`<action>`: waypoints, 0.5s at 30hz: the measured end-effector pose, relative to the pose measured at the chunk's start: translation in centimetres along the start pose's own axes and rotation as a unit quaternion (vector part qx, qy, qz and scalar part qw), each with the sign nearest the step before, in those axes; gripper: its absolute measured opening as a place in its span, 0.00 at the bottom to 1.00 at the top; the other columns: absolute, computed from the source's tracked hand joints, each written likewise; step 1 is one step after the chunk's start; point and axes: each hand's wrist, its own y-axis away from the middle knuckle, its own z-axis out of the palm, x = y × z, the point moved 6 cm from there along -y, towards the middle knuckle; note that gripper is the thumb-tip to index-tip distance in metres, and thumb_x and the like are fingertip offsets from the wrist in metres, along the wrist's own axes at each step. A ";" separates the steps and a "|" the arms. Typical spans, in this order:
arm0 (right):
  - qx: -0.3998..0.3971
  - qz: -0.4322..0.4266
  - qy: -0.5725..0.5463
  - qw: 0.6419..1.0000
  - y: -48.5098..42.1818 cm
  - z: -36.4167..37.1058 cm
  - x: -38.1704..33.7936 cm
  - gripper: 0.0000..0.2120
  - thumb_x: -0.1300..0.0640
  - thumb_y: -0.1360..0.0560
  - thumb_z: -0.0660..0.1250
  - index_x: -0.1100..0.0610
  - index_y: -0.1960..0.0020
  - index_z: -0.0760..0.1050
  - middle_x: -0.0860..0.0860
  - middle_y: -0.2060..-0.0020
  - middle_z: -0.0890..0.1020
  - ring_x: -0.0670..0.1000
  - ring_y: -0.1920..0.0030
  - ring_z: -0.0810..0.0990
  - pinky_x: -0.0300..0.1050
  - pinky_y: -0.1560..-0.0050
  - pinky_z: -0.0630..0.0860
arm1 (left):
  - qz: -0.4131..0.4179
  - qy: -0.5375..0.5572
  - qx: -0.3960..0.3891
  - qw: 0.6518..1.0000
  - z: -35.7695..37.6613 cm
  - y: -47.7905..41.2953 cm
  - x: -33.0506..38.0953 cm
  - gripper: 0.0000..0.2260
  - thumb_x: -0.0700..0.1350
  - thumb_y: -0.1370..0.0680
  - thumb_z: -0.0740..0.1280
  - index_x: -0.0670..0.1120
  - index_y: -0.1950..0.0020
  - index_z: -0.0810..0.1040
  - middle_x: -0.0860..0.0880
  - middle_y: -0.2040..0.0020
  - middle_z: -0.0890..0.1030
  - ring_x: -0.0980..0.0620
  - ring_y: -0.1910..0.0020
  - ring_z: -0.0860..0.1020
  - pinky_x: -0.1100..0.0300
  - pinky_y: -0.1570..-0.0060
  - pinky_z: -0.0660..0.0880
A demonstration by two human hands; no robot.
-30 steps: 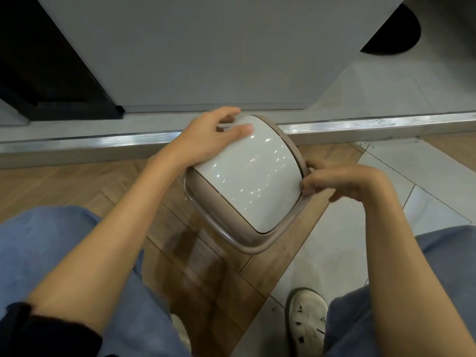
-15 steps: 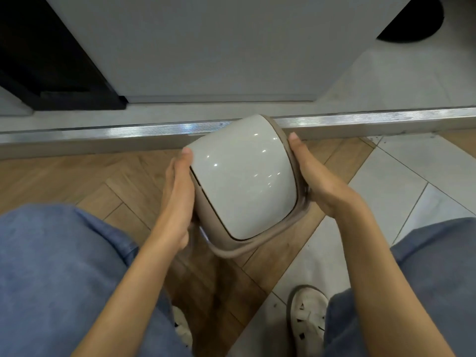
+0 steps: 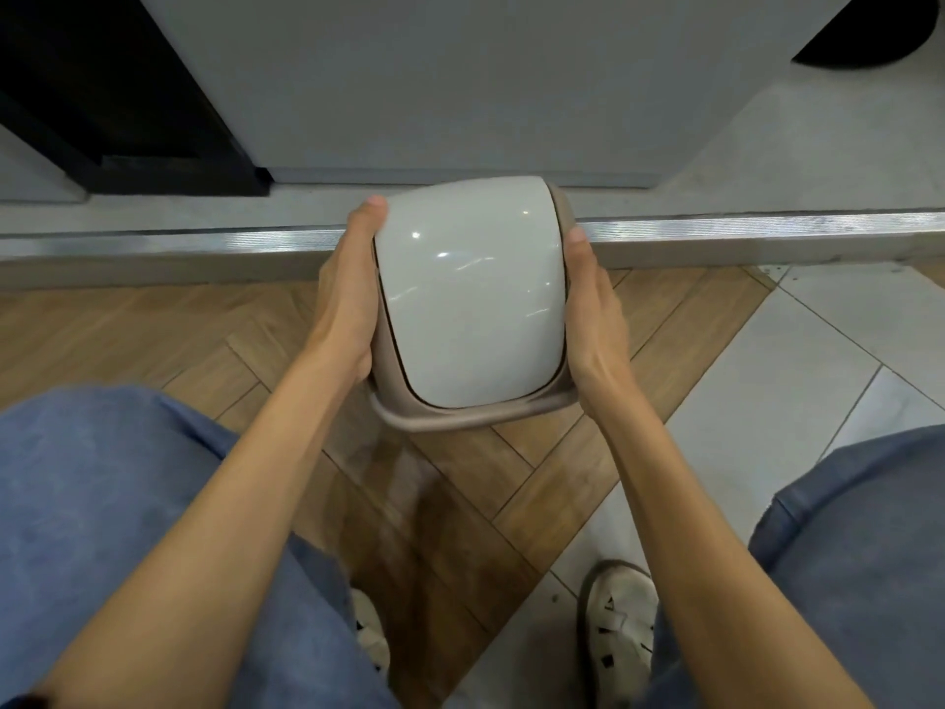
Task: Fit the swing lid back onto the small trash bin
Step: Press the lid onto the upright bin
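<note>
The swing lid (image 3: 470, 299), a glossy white curved flap set in a beige frame (image 3: 460, 419), is held above the floor in front of my knees. My left hand (image 3: 347, 299) presses flat against its left side with the thumb at the top corner. On the lid's right side, my right hand (image 3: 593, 309) grips the beige frame. The lid faces up towards me, its lower beige rim nearest me. Whatever lies under the lid is hidden, and no bin body shows.
A metal threshold strip (image 3: 767, 232) runs across behind the lid, with a grey panel (image 3: 460, 79) beyond it. Below lie herringbone wood floor (image 3: 153, 335) and white tiles (image 3: 818, 360). My blue-trousered knees and white shoes (image 3: 619, 626) frame the bottom.
The lid has turned from a slanted angle to square with me and moved slightly farther away. My left hand slid from its top to its left side; my right hand now lies flat along its right side.
</note>
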 end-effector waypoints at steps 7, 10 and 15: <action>0.019 0.007 -0.012 1.000 -2.2 0.9 -1.3 0.33 0.29 0.26 0.50 0.49 0.32 0.71 0.43 0.49 0.73 0.47 0.46 0.71 0.46 0.46 0.66 | 0.014 -0.026 -0.047 0.998 0.8 -4.0 1.9 0.35 0.70 0.37 0.68 0.48 0.39 0.84 0.44 0.43 0.88 0.42 0.44 0.86 0.39 0.33 0.76; 0.026 0.019 -0.011 0.999 -3.0 1.3 -1.9 0.34 0.27 0.27 0.50 0.50 0.35 0.72 0.44 0.49 0.74 0.49 0.45 0.73 0.47 0.46 0.67 | 0.031 -0.040 -0.061 0.997 1.3 -5.6 2.8 0.35 0.70 0.36 0.67 0.48 0.39 0.84 0.45 0.43 0.88 0.43 0.43 0.86 0.41 0.32 0.76; 0.044 0.032 -0.009 0.998 -4.0 1.8 -3.1 0.34 0.26 0.28 0.50 0.51 0.40 0.73 0.47 0.51 0.75 0.51 0.47 0.74 0.49 0.46 0.69 | 0.055 -0.048 -0.074 0.995 1.9 -7.5 4.0 0.34 0.70 0.34 0.66 0.47 0.39 0.84 0.44 0.42 0.88 0.43 0.43 0.86 0.40 0.33 0.77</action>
